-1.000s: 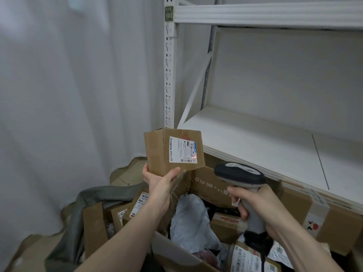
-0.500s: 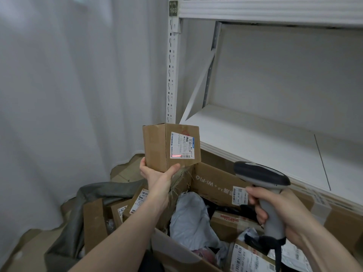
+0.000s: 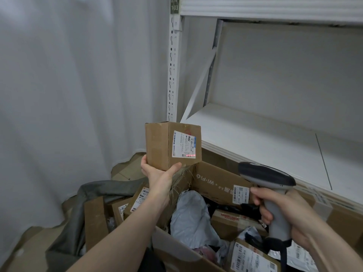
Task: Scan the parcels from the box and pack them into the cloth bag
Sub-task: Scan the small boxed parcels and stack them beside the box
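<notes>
My left hand (image 3: 159, 173) grips a small brown cardboard parcel (image 3: 163, 146) from below and holds it up over the box. Its white shipping label (image 3: 184, 144) faces me, with a red scan line near the label's bottom edge. My right hand (image 3: 282, 211) grips the handle of a grey barcode scanner (image 3: 269, 179), whose head points left at the parcel. Below lies the big open cardboard box (image 3: 214, 179) with several parcels and a grey poly mailer (image 3: 192, 216). The grey cloth bag (image 3: 86, 195) lies at the lower left with cartons in it.
A white metal shelf rack (image 3: 275, 134) stands behind the box, its upright post (image 3: 172, 61) just above the parcel. White curtain (image 3: 68, 85) covers the left side. More cartons (image 3: 345, 218) sit under the shelf at the right.
The scanner and my right hand have drawn back to the right, away from the parcel. The red scan line has shifted across the bottom of the label. The parcel stays held up.
</notes>
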